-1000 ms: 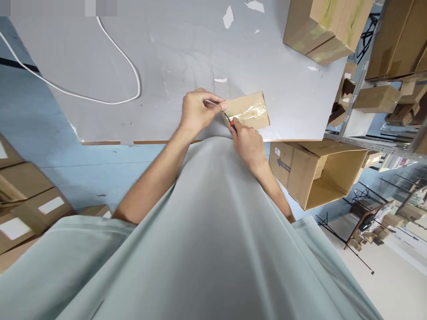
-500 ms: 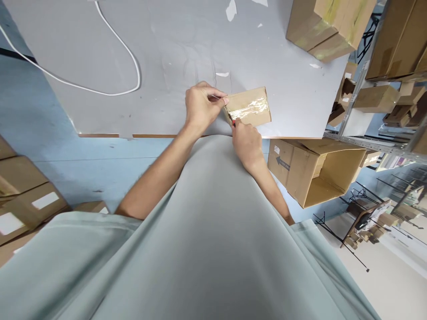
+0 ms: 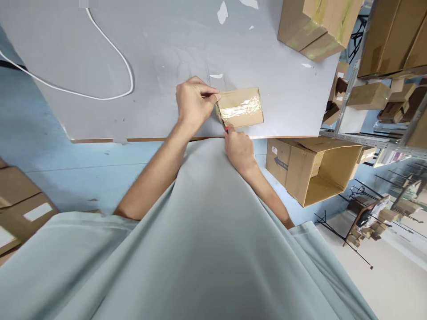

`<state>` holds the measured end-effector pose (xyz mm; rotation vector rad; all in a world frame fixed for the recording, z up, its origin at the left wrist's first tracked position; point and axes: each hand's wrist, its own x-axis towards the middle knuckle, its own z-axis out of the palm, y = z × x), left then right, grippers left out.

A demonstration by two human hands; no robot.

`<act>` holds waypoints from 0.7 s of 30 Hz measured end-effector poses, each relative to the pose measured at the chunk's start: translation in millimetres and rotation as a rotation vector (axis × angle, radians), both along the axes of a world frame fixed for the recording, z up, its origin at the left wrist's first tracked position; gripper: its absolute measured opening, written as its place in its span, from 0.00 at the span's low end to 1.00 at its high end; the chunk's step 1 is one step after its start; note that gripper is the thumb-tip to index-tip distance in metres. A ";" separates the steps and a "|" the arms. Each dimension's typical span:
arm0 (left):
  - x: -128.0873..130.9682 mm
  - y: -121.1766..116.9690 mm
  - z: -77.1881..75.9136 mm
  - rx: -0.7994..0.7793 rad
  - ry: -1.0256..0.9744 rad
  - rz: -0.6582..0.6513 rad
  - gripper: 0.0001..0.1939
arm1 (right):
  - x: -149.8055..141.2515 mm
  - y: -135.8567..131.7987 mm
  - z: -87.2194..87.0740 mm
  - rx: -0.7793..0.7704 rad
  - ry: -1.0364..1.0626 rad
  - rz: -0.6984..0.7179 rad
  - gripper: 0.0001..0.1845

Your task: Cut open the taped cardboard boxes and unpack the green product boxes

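A small cardboard box (image 3: 240,98) lies on the grey table, with shiny clear tape running along its top. At its far left corner my left hand (image 3: 196,100) is closed, thumb and fingers pinching the edge; whether tape is between the fingertips I cannot make out. My right hand (image 3: 240,149) is wrapped in a fist around a small red tool (image 3: 227,129) that looks like a box cutter. Most of that tool is hidden in the fist. Its dark tip meets the near left corner of the box.
A larger taped carton (image 3: 320,29) stands at the table's (image 3: 160,106) far right. A white cable (image 3: 110,49) curves over the left side. Below the right edge is an open carton (image 3: 293,169). Shelves with boxes (image 3: 368,95) are at right, more cartons (image 3: 20,189) at lower left.
My right hand and the red tool have shifted slightly toward me, off the box's left end to its near corner. My left hand keeps its pinch. The whole view has shifted a little.
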<state>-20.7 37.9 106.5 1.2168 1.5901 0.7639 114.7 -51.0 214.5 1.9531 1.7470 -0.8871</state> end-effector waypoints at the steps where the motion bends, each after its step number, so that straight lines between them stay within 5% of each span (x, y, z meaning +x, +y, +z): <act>1: -2.7 1.6 2.8 -0.004 0.007 -0.024 0.34 | -1.7 -1.8 2.6 0.000 0.016 0.007 0.22; 6: -4.0 0.8 23.8 0.067 0.046 -0.099 0.24 | 14.4 -13.6 32.3 0.006 0.009 -0.034 0.23; 12: 40.6 -10.3 41.7 0.272 -0.050 -0.371 0.22 | 70.6 -10.1 46.4 0.089 -0.109 -0.240 0.26; 17: 62.6 -20.8 26.3 0.391 0.069 -0.638 0.34 | 91.1 0.3 27.8 0.166 -0.121 -0.259 0.28; 21: 58.1 -25.1 9.8 0.497 0.233 -0.705 0.33 | 88.7 12.3 16.6 0.160 -0.111 -0.235 0.29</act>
